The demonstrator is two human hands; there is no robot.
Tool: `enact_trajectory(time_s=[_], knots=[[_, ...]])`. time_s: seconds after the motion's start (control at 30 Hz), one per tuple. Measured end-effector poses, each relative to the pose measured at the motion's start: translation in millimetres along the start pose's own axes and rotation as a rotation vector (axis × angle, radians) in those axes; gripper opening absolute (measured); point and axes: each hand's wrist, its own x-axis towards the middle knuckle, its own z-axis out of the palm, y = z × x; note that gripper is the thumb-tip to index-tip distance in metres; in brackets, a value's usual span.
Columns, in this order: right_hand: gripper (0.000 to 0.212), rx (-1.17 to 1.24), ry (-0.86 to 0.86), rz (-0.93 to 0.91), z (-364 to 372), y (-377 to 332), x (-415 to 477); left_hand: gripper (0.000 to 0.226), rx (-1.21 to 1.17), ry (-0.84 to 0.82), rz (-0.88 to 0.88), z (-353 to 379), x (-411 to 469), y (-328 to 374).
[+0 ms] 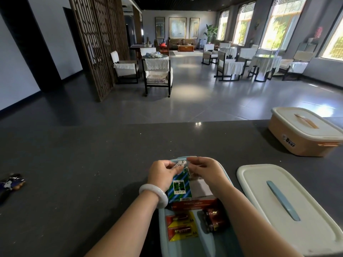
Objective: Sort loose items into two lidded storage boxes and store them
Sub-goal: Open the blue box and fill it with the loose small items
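Note:
An open light-blue storage box (163, 229) sits at the near edge of the dark counter. Inside lie a blue-green striped packet (179, 188), a red carton (193, 203), a yellow-red AA battery pack (181, 228) and shrink-wrapped batteries (216, 220). Over the box's far end, my left hand (163, 173) and my right hand (204, 169) together pinch a small white tube-like item (179, 164). The box's white lid with a blue handle (282, 203) lies flat to the right. A closed peach box with a white lid (306, 130) stands at the far right.
A small dark blue and tan object (12, 182) lies at the counter's left edge. Beyond the counter (83, 154) stretches a tiled hall with covered chairs, round tables and a wooden lattice screen.

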Motion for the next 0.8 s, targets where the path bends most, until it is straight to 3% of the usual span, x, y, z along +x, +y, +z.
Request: enact_trajectory(time_s=[0.3,0.57,0.67,0.73,0.8], knots=[[0.024,0.155,-0.083,0.004,-10,6,-15,0.011,0.076,-0.175,0.03,7,-4,9],[0.012,-0.028,-0.069,-0.032,-14,8,-16,0.005,0.189,-0.213,0.049,12,-5,9],[0.01,-0.021,-0.041,-0.042,-14,8,-16,0.013,0.173,-0.241,0.055,11,-6,7],[0.009,0.03,0.049,0.0,-15,12,-15,0.016,0.191,-0.174,0.11,7,-5,5],[0.006,0.097,0.219,0.073,-19,18,-14,0.015,0.298,0.06,0.191,1,-2,-1]])
